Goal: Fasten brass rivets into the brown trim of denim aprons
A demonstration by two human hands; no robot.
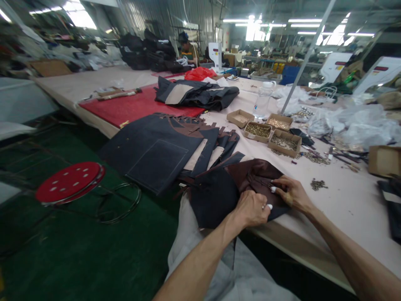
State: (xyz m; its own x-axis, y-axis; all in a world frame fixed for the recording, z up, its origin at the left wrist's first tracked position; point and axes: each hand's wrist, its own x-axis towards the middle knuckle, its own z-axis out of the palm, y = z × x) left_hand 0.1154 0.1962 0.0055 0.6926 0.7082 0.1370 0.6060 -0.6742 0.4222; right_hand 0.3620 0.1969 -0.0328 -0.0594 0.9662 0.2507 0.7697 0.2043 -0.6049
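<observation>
Dark fabric piece point(216, 196) under and between both hands point(254, 207), at table edge point(300, 240)

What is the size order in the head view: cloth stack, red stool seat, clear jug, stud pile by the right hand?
1. Cloth stack
2. Red stool seat
3. Clear jug
4. Stud pile

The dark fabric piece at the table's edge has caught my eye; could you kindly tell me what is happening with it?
A seated person has both hands on the dark fabric piece: the left hand and right hand grip its brown part, close together. Similar pieces lie overlapping beside it, and open boxes of small metal parts stand farther back on the table.
</observation>
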